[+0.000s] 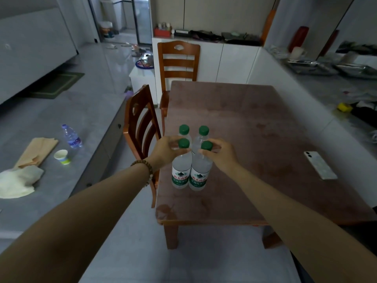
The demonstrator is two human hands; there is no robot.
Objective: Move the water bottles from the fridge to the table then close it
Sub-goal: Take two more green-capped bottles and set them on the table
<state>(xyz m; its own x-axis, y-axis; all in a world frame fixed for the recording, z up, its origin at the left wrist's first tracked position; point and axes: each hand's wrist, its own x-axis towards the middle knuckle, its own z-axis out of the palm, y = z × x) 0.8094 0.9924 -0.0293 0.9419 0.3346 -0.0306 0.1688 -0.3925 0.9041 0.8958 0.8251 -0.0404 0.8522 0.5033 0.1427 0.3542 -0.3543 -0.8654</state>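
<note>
Four water bottles (191, 160), clear plastic with green caps and green-and-white labels, stand upright in a tight two-by-two cluster near the left edge of the tabletop (255, 139), bodies touching or just beside one another. The left hand (166, 149) wraps its fingers (175, 145) around the neck of the near-left bottle (181, 170), just below the cap; the right hand (220, 153) does the same on the near-right bottle (201, 172). Both bottles appear to rest on the surface, so the grip at the neck likely serves to set them down square beside the rear pair; whether the fingers are loosening cannot be told. A beaded bracelet (145, 167) sits on the left wrist. A white phone (320, 165) lies flat well to the right on the tabletop. Two wooden chairs (142, 127) stand tucked against the left side and far end. Off to the left, a low ledge carries another bottle (71, 137), a paper cup (61, 156) and a cloth (18, 180). The fridge is not in view; closing it judged still outstanding.
</note>
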